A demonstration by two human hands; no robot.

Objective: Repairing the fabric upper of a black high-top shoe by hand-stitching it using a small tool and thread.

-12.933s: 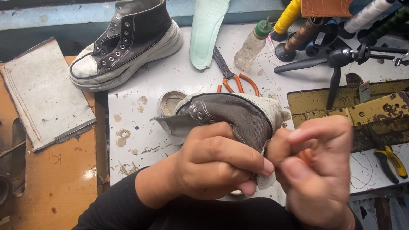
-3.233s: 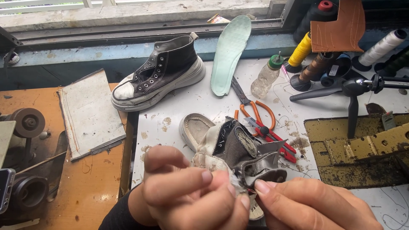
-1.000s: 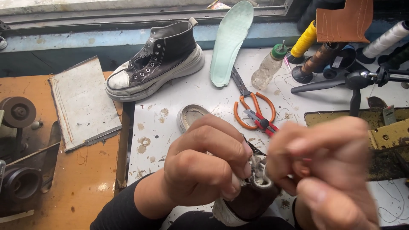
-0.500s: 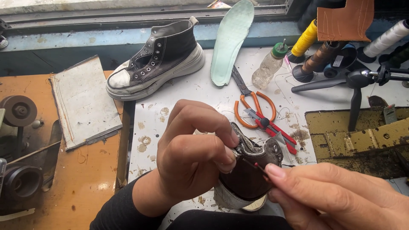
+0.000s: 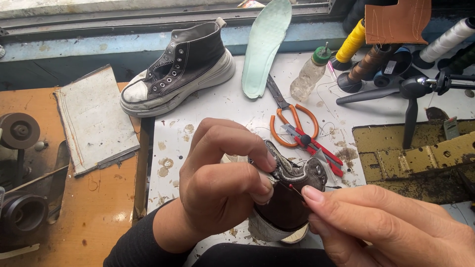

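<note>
Head view, shoes: two. One dark high-top shoe [image 5: 180,69] stands whole at the back of the white table [image 5: 217,106]; a second, the held shoe [image 5: 287,207], sits low at the near edge between both hands.
Hands: two. The left hand [image 5: 222,183] is curled shut, thumb and fingertips pinching the upper edge of the held shoe. The right hand [image 5: 391,222] is closed, fingertips pinched on a thin needle [image 5: 296,191] with a red tip.
Held shoe against the hands: its grey upper rises just right of the left fingertips; its pale sole shows below the left palm; the right fingertips touch it from the right side.
Needle: one, slanting up-left from the right fingertips to the upper, touching the fabric.
Cutting tools: two. Orange-handled scissors [image 5: 289,118] lie behind the hands; red-handled snips [image 5: 316,148] lie just beside them, partly overlapping.
Insole: one pale green insole [image 5: 264,44], leaning near the window ledge.
Bottle: one small clear bottle [image 5: 309,79] with a green cap.
Thread spools: yellow spool [image 5: 351,44], brown spool [image 5: 368,62], white spool [image 5: 448,39]; others behind are too dark to count.
Left bench: one grey folded board [image 5: 94,118] on the orange wood.
</note>
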